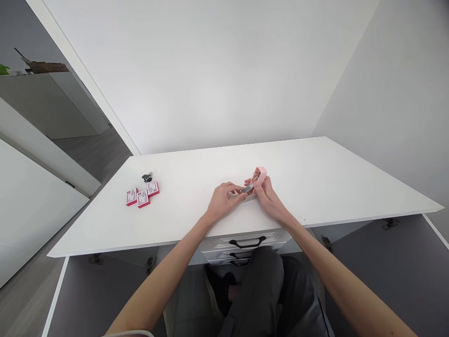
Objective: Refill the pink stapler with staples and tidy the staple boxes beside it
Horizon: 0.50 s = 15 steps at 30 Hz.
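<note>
A pink stapler [260,174] lies opened up on the white desk [351,182], its lid tilted upward and its grey metal staple channel [247,188] showing. My left hand [224,200] rests on the stapler's near end, fingers curled round its base. My right hand [268,194] is closed in a pinch at the metal channel, just under the raised pink lid. What the right fingertips pinch is too small to make out.
Three small red-and-white staple boxes [142,196] lie together at the desk's left, with a small black object [147,177] just behind them. A white drawer unit with black handles [247,243] stands under the desk by my knees. Plain walls surround the desk.
</note>
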Each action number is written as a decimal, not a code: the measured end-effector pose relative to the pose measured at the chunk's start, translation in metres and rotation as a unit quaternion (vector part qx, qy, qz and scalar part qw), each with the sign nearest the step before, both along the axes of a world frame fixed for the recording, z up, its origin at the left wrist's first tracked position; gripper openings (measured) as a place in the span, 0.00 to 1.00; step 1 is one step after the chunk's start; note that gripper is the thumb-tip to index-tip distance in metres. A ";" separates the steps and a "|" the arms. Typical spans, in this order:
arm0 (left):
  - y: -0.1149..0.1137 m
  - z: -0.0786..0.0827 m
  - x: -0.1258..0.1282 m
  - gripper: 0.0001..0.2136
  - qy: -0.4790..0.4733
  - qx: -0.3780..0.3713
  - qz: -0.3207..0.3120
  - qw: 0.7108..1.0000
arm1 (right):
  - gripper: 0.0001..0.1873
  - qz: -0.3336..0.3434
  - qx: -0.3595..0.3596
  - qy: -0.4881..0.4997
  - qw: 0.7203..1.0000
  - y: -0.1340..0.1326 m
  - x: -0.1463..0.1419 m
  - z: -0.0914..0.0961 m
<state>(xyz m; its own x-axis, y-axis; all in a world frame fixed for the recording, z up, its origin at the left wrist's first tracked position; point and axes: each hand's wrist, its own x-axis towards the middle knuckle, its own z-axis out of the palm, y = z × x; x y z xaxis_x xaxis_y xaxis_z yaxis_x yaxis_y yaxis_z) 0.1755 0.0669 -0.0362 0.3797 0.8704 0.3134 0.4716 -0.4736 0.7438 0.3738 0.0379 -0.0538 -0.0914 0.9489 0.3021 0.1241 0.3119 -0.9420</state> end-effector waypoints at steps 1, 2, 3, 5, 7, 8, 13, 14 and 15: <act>0.000 0.000 0.000 0.10 -0.001 -0.002 0.000 1.000 | 0.27 0.000 -0.002 0.002 1.000 -0.001 0.000 0.001; 0.000 0.000 0.000 0.10 -0.002 -0.003 0.000 1.000 | 0.27 0.000 -0.005 0.003 1.000 -0.002 0.000 0.002; 0.000 0.001 0.000 0.10 -0.002 -0.003 -0.001 1.000 | 0.27 -0.001 -0.007 0.003 1.000 -0.003 -0.001 0.003; -0.001 0.001 0.000 0.10 0.001 -0.002 -0.002 1.000 | 0.26 -0.003 -0.008 0.000 1.000 -0.004 -0.001 0.006; -0.001 0.002 0.000 0.10 0.001 -0.003 -0.001 1.000 | 0.24 -0.002 -0.008 -0.002 1.000 -0.005 -0.001 0.008; -0.002 0.002 0.000 0.11 0.000 -0.004 -0.001 1.000 | 0.23 -0.004 -0.008 -0.002 1.000 -0.005 -0.001 0.008; -0.003 0.005 0.000 0.11 -0.008 -0.004 -0.004 1.000 | 0.24 -0.005 -0.010 0.006 1.000 -0.004 0.000 0.006; -0.003 0.005 0.000 0.10 -0.009 -0.004 -0.006 1.000 | 0.24 -0.005 -0.011 0.011 1.000 -0.004 0.000 0.006; -0.003 0.005 0.000 0.10 -0.011 -0.003 -0.007 1.000 | 0.25 -0.004 -0.011 0.016 1.000 -0.004 0.000 0.006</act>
<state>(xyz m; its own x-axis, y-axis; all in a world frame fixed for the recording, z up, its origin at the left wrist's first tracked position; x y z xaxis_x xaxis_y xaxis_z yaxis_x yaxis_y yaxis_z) 0.1756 0.0642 -0.0315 0.3851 0.8669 0.3166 0.4477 -0.4755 0.7573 0.3743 0.0341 -0.0479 -0.0742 0.9562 0.2832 0.0956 0.2895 -0.9524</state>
